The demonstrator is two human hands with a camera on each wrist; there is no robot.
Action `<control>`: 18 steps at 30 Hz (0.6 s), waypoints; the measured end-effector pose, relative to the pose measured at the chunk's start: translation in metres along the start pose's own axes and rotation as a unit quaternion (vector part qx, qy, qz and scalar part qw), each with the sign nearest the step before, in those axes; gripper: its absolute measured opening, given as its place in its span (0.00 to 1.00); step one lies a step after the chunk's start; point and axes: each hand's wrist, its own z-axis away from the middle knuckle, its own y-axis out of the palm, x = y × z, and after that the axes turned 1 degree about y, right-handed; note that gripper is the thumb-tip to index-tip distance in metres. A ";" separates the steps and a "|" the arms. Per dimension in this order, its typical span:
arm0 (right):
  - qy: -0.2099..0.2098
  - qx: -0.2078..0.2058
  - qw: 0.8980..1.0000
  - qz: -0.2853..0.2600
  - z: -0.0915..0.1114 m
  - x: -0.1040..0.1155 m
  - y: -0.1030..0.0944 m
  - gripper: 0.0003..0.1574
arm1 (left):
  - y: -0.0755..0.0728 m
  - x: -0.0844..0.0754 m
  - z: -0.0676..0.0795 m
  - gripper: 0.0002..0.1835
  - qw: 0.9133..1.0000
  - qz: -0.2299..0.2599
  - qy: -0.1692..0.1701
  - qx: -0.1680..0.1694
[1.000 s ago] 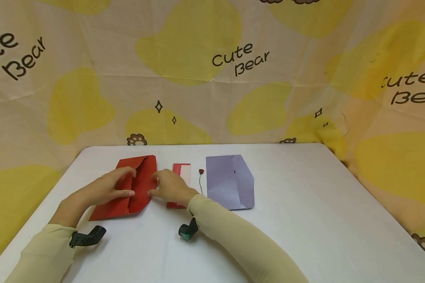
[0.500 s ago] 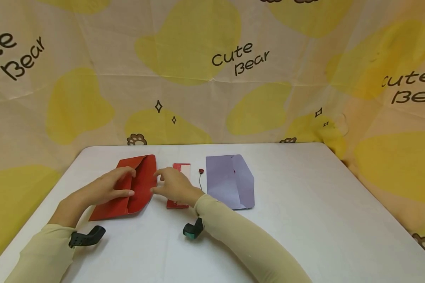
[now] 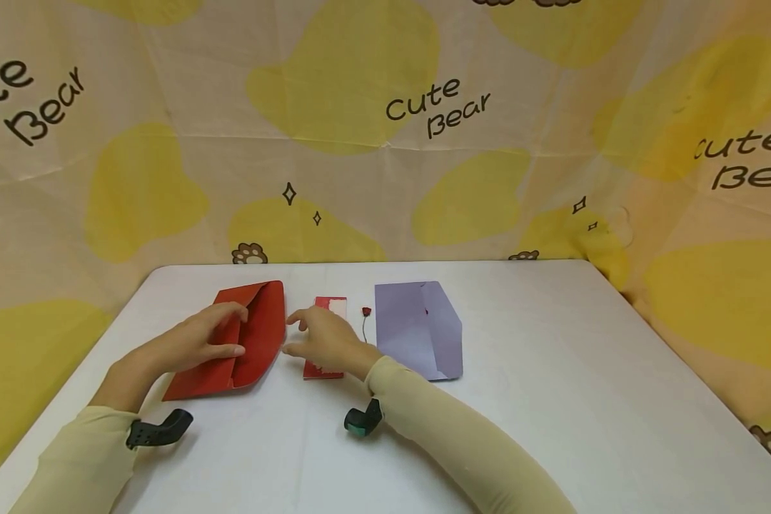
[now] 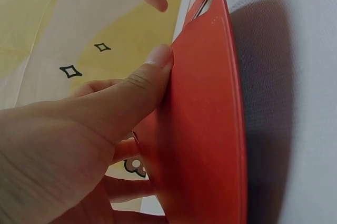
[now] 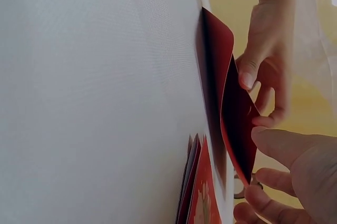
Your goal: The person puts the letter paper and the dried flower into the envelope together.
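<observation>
A red envelope (image 3: pixel 260 332) lies on the white table (image 3: pixel 552 371) with its flap raised. My left hand (image 3: pixel 231 330) grips that flap, thumb (image 4: pixel 131 97) on one side and fingers behind it. My right hand (image 3: pixel 302 335) hovers just right of the envelope, fingers loosely spread and holding nothing, above a red and white card (image 3: pixel 330 307). In the right wrist view the red envelope (image 5: pixel 231 108) stands edge-on, with the left hand (image 5: pixel 268 60) behind it and the card (image 5: pixel 197 192) below. The card's middle is hidden under my right hand.
A purple envelope (image 3: pixel 417 328) lies open to the right of the card, with a small red rose on a stem (image 3: pixel 365 320) between them. A yellow "Cute Bear" cloth (image 3: pixel 385 128) hangs behind the table. The table's right half is bare white surface.
My right hand has drawn away from the red envelope's edge to the right, over the card. The left hand and the envelope have stayed put.
</observation>
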 end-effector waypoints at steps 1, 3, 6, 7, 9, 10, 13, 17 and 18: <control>-0.001 0.000 1.000 0.001 0.001 -0.001 -0.001 0.29 | 0.000 0.000 0.000 0.29 1.000 -0.001 0.000 0.000; -0.004 -0.002 1.000 0.002 0.003 -0.003 -0.002 0.29 | 0.001 0.001 0.000 0.29 1.000 -0.003 -0.002 0.000; -0.009 -0.005 1.000 0.007 0.005 -0.006 -0.004 0.29 | 0.001 0.001 0.000 0.29 1.000 -0.007 -0.004 0.000; -0.011 -0.005 1.000 0.009 0.006 -0.006 -0.005 0.30 | 0.001 0.001 0.000 0.29 1.000 -0.008 -0.003 -0.001; -0.013 -0.006 1.000 0.008 0.007 -0.007 -0.007 0.30 | 0.001 0.000 0.000 0.29 1.000 -0.010 -0.003 -0.002; -0.015 -0.007 1.000 0.008 0.008 -0.008 -0.007 0.30 | 0.001 0.000 0.000 0.29 1.000 -0.009 -0.002 -0.002; -0.019 -0.009 1.000 0.009 0.011 -0.009 -0.010 0.30 | 0.001 0.000 0.000 0.29 1.000 -0.009 -0.002 -0.002; -0.022 -0.013 1.000 0.014 0.014 -0.012 -0.014 0.30 | 0.001 0.000 0.000 0.29 1.000 -0.009 -0.002 -0.002; -0.023 -0.014 1.000 0.014 0.015 -0.013 -0.015 0.30 | 0.001 -0.001 0.000 0.29 1.000 -0.009 -0.002 -0.002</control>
